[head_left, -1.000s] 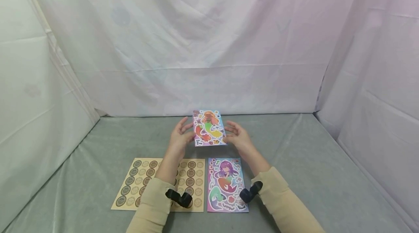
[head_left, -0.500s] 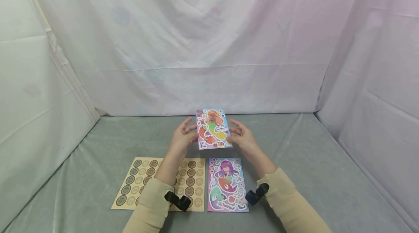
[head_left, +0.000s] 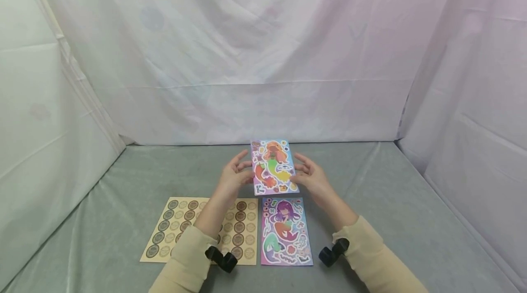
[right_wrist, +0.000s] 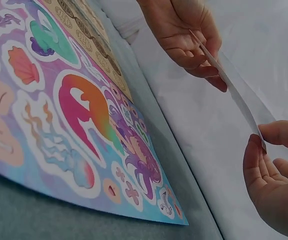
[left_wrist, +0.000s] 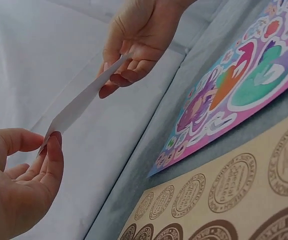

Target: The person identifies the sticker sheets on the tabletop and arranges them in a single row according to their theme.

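Both hands hold up a mermaid sticker sheet [head_left: 273, 167], with an orange-haired figure and a green-yellow tail, above the table. The left hand [head_left: 232, 176] pinches its left edge between thumb and fingers; the right hand [head_left: 313, 177] pinches its right edge. In the left wrist view the held sheet [left_wrist: 79, 105] shows nearly edge-on, with its pale underside. Below it on the table lies a second mermaid sticker sheet [head_left: 286, 233], purple-haired. Left of that is a tan sheet of round label stickers [head_left: 251, 229], partly hidden by the left forearm.
A grey cloth covers the table [head_left: 411, 219]. White fabric hangs as a backdrop [head_left: 263, 55] behind it and along both sides. Black wrist devices sit on both cuffs.
The held sticker sheet has moved a little right and nearer, with both hands following. The right forearm has shifted right, away from the lying mermaid sheet. Both sheets on the table stay put.
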Motion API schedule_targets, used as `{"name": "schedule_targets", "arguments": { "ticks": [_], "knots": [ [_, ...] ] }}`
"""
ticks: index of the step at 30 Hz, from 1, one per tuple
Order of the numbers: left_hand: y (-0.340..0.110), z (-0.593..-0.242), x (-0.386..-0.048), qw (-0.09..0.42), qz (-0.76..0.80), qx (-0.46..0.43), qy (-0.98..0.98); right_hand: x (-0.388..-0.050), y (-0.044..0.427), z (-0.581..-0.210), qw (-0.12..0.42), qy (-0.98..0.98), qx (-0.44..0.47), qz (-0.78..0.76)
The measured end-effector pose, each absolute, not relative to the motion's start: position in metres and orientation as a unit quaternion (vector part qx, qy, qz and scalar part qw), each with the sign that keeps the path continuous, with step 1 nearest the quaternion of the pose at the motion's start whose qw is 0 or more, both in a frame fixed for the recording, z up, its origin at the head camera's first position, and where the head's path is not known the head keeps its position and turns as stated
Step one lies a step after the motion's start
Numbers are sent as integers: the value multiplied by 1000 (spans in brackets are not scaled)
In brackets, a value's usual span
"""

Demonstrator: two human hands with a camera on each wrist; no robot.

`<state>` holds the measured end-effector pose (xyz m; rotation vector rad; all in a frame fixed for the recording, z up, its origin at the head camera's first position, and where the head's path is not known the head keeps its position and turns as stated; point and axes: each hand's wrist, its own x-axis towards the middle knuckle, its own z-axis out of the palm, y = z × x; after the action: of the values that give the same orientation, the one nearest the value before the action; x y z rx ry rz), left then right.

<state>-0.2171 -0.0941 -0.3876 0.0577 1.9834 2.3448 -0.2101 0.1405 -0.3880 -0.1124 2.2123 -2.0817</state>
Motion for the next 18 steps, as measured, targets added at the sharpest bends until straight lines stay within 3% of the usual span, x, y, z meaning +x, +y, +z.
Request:
{"name": "schedule_targets", "arguments": {
  "ticks": [18],
  "knots": [
    [-85,-389,-203,54,739,52,670,-193,155,-389,53,757,-31,-651]
  ]
}}
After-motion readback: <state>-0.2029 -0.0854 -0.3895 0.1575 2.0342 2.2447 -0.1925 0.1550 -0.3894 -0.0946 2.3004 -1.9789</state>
